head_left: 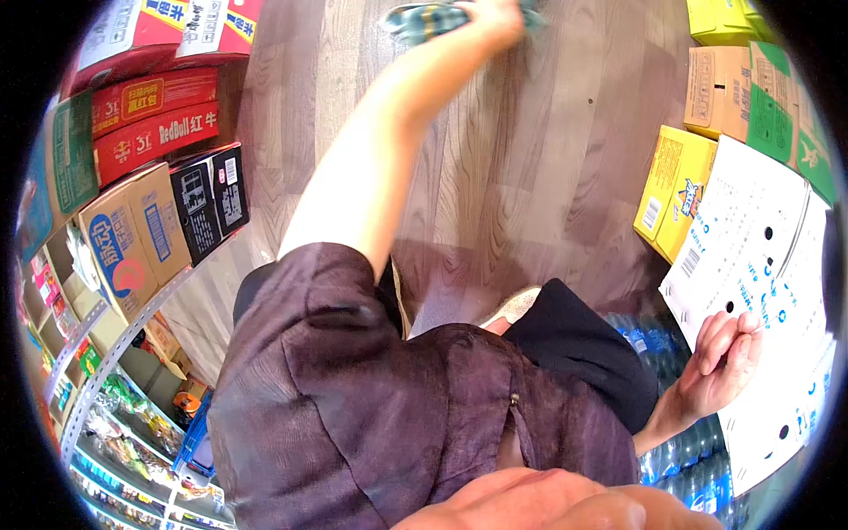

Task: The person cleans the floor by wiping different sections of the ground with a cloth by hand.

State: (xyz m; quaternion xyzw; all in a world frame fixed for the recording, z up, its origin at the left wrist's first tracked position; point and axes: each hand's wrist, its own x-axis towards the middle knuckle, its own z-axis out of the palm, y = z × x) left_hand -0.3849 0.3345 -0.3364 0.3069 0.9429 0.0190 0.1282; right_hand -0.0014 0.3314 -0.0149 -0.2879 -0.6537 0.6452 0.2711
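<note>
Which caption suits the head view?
Left hand holds a green checked cloth over wood-grain floor beside Red Bull cartons.

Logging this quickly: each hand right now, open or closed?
Left hand: on the checked cloth; frame edge cuts it off, grip can't be told.
Right hand: loosely closed, nothing visibly held.

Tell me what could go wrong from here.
The left hand, on the checked cloth, reaches well ahead, so the person might overbalance forward. The right hand is close by the white carton; contact isn't clear, but a sudden shift could knock it or the bottles.
</note>
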